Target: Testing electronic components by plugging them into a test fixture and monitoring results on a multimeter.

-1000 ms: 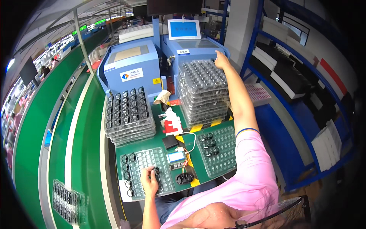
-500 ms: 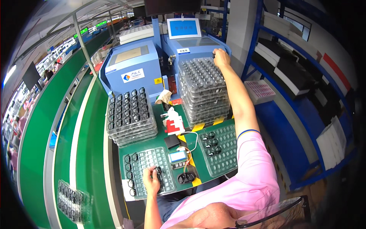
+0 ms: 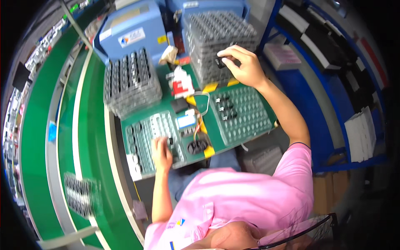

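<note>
My right hand (image 3: pixel 243 64) is raised in front of the tall stack of clear plastic trays (image 3: pixel 221 35). Between its thumb and fingers it pinches a small black watch-like piece (image 3: pixel 220 62). Over the left clear tray (image 3: pixel 146 131) is my left hand (image 3: pixel 161 153), blurred, its fingers closed by another small black watch-like piece (image 3: pixel 170 141). Black pieces fill a column along that tray's left side. The right clear tray (image 3: pixel 246 118) carries several black pieces in its upper left pockets. A small device with a lit screen (image 3: pixel 186 121) sits between the trays, above a black round-lobed holder (image 3: pixel 197 146).
A shorter stack of trays (image 3: pixel 133 87) holding black pieces stands at the back left. Behind are blue machines (image 3: pixel 131 31). A green conveyor (image 3: pixel 91 137) runs along the left; a blue shelf rack (image 3: pixel 287 96) stands at right. Cables cross the table's middle.
My right hand has come down and nearer from the top of the tall stack, now showing a black piece. The head view has shifted, moving the table up in the picture. My left hand stays over the left tray.
</note>
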A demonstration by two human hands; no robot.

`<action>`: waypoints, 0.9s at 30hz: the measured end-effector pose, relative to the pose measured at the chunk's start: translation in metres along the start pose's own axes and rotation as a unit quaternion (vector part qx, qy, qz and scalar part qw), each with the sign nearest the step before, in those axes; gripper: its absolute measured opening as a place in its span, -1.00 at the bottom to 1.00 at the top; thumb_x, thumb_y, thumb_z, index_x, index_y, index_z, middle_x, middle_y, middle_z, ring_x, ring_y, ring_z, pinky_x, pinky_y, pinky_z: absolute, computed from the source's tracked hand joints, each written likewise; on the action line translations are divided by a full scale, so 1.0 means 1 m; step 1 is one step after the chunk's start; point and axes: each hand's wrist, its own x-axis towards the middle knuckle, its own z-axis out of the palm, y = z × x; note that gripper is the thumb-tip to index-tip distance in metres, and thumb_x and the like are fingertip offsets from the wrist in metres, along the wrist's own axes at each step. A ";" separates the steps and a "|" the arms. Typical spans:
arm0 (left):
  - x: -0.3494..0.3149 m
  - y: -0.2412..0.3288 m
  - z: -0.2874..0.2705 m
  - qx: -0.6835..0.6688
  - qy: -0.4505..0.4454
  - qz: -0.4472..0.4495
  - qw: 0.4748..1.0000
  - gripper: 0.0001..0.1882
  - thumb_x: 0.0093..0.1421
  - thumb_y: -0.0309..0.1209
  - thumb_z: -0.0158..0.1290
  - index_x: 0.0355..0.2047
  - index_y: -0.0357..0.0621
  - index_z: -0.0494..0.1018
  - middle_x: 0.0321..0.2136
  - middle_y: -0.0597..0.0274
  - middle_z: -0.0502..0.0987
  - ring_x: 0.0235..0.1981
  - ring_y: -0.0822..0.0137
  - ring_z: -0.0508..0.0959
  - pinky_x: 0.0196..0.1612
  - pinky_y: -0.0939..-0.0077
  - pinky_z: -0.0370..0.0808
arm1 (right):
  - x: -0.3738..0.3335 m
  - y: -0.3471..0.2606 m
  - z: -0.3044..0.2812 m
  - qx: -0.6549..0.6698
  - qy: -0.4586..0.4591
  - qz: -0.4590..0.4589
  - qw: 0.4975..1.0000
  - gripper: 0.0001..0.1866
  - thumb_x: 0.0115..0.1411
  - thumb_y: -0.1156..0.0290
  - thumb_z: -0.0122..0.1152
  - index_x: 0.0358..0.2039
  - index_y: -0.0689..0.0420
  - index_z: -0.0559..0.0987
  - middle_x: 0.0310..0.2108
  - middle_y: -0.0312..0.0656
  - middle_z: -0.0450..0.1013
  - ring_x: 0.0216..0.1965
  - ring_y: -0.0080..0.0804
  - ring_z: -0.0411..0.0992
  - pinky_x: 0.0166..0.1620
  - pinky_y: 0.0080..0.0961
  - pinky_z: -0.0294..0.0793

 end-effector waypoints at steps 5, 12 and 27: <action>0.014 0.020 0.004 -0.015 -0.020 0.033 0.999 -0.57 0.16 -0.85 0.03 -0.01 -0.23 0.57 -0.19 -0.03 0.50 -0.17 -0.04 0.54 -0.11 0.22 0.52 | -0.102 -0.047 0.046 0.086 -0.106 0.060 0.989 -0.79 0.24 0.67 0.32 -0.12 0.19 0.72 -0.21 -0.12 0.64 -0.16 -0.21 0.64 -0.07 -0.37 0.62; 0.004 0.057 0.013 -0.102 -0.078 -0.066 0.990 -0.78 0.35 -0.66 0.11 -0.05 -0.22 0.63 -0.25 0.09 0.55 -0.32 0.18 0.55 -0.21 0.37 0.52 | -0.210 -0.065 0.127 0.228 -0.241 0.228 0.915 -0.77 0.28 0.57 0.27 -0.05 0.19 0.68 -0.16 -0.06 0.60 -0.15 -0.09 0.62 -0.05 -0.29 0.63; -0.006 0.068 0.031 -0.007 -0.135 -0.025 0.991 -0.69 0.32 -0.66 0.11 0.06 -0.26 0.57 -0.17 -0.05 0.49 -0.13 -0.07 0.55 -0.05 0.17 0.52 | -0.230 -0.078 0.128 0.181 -0.183 0.242 0.936 -0.71 0.33 0.57 0.21 0.05 0.20 0.62 -0.09 -0.03 0.56 -0.13 0.01 0.59 -0.05 -0.23 0.61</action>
